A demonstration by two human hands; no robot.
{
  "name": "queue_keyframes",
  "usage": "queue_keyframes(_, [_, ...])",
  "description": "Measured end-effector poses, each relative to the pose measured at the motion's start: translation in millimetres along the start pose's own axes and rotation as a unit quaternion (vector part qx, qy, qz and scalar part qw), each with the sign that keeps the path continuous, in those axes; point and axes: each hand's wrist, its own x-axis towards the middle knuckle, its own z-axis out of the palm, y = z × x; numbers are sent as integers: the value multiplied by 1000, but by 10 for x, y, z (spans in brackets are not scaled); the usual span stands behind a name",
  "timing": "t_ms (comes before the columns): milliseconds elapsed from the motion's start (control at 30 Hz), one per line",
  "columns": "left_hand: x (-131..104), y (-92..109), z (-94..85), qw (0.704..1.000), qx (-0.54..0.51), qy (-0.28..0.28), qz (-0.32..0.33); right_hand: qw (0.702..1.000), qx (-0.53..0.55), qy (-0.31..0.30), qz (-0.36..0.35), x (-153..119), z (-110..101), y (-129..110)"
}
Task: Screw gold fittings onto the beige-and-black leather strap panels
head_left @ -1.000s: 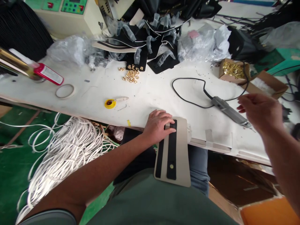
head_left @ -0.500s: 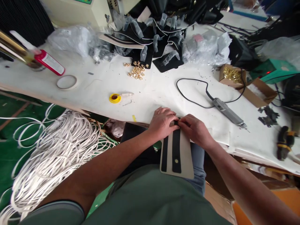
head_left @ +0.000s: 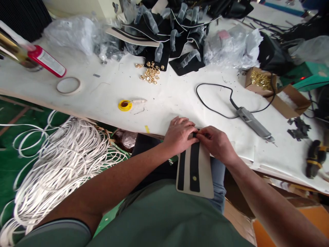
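Moved from near the grey tool (head_left: 254, 123), right hand (head_left: 215, 142) pinching the black strip (head_left: 194, 163) up top, left hand (head_left: 178, 135) pinching it alongside

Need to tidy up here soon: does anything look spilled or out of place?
Small gold metal pieces lie loose on the white table, outside any box, so they look spilled, perhaps deliberately tipped out. Beside the table, white cord sprawls in a loose, messy heap.

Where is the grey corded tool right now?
Head view, right side: the grey tool lies on the table, between its looped cable and the black-and-yellow pliers.
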Motion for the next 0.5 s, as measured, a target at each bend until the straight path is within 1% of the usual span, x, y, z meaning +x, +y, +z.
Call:
queue_keyframes(133, [4,-12,-3,1000,-4,-1,-2,994,54,-50,85,104,-41,39])
queue_keyframes(200, [5,-16,-10,1000,0,-2,1,989,69,-85,101,184,-78,58])
queue_keyframes(300, [7,-14,-20,1000,8,3,3,983,86,-126,98,274,-128,76])
queue_keyframes(367, [9,-8,-23,1000,10,6,3,983,92,-130,88,284,-142,79])
queue_keyframes(500, [15,3,-23,1000,11,10,7,988,97,-95,68,206,-100,77])
